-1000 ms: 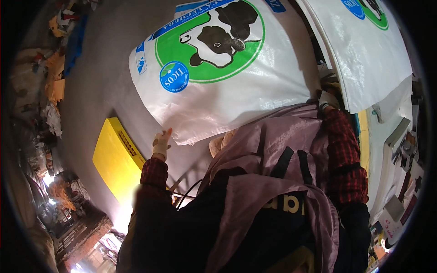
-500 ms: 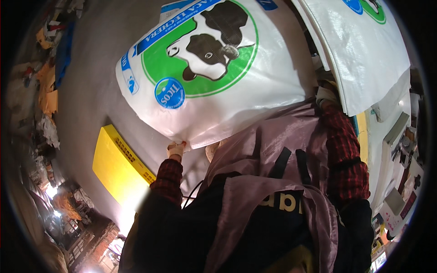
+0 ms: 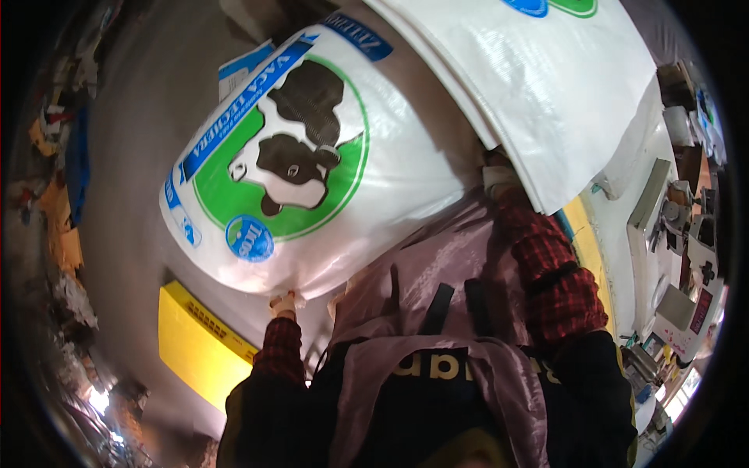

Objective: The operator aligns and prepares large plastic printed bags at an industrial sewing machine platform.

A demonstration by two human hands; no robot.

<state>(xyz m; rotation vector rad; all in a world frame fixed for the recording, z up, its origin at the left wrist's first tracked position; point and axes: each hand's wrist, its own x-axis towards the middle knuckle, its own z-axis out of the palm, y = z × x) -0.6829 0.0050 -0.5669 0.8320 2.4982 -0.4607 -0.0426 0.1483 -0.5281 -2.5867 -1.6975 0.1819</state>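
While the left hand point(image 3: 283, 303) pinches the cow-printed sack point(image 3: 390, 195) by its edge, the right hand point(image 3: 497, 168) is part-hidden — grip unclear.

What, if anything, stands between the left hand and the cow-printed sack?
Nothing visible: the left hand is at the near edge of the cow-printed sack, apparently touching it. The yellow object lies farther left, not between them.

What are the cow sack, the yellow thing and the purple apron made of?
The cow sack looks like plastic, perhaps woven: it's white and shiny, with soft creases. The yellow thing looks like hard, smooth plastic, with flat sides and crisp edges, though painted metal is possible. The purple apron looks like thin, silky cloth, perhaps nylon, because it shines along its wrinkles.
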